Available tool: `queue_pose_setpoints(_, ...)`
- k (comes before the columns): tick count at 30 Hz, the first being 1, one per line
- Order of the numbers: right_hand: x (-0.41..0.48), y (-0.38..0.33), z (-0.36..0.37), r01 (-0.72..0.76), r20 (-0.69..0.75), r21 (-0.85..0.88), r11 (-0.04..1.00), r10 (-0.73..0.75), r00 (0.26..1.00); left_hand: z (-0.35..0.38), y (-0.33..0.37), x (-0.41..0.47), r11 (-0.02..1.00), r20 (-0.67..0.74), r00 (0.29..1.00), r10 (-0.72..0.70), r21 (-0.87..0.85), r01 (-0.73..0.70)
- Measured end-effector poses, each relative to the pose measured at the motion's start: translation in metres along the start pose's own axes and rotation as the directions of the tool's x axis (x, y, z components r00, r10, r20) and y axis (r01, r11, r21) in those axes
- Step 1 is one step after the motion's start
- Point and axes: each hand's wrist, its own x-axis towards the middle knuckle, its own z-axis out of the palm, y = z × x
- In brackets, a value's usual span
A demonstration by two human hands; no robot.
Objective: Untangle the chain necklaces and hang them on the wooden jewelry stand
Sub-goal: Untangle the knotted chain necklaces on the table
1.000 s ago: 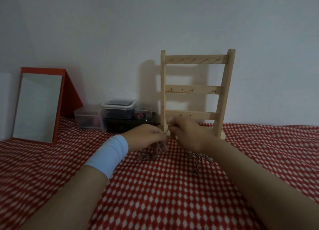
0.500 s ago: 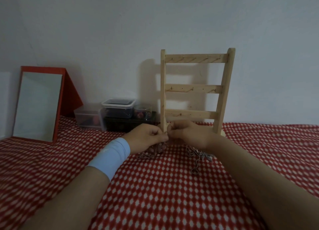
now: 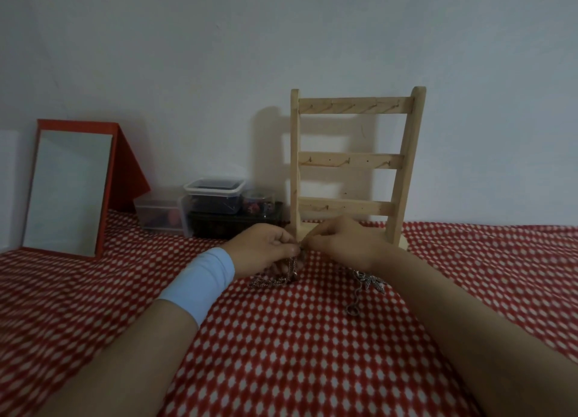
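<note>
The cloth (image 3: pixel 281 354) is red with a regular pattern of small white diamonds. The stand (image 3: pixel 350 105) is pale, unpainted wood, the chains (image 3: pixel 272 280) are silver-grey, and the wristband (image 3: pixel 200 280) is light blue. The mirror (image 3: pixel 125 166) has a red frame, the wall (image 3: pixel 281 41) is plain off-white, and the boxes (image 3: pixel 215 194) are clear plastic with dark contents.
</note>
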Motion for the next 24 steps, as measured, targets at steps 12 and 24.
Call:
queue_pose_setpoints(12, -0.0009, 0.0035, -0.0053, 0.051, 0.021, 0.06, 0.997, -0.052, 0.998, 0.0031, -0.0011, 0.0011, 0.989, -0.038, 0.996, 0.076, 0.131, -0.071)
queue_pose_setpoints(24, -0.0006, 0.0016, -0.0006, 0.004, -0.023, 0.154, 0.988, 0.0, 1.0, 0.001, 0.001, -0.0033, 0.975, 0.029, 0.999, 0.022, 0.22, -0.028)
